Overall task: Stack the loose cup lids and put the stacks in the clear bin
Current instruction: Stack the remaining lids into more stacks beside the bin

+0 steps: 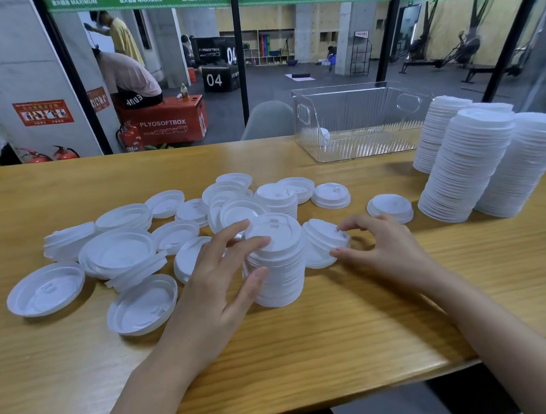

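While left hand (215,285) grips ribbed lid stack (281,280), right hand (387,247) pinches domed lid (319,237)

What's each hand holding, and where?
Left hand grips the stack by its side and top; right hand pinches a tilted lid at its rim.

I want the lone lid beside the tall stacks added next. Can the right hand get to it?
Probably yes: the lone lid lies on bare table just beyond the right hand, nothing between, though that hand pinches a tilted lid now.
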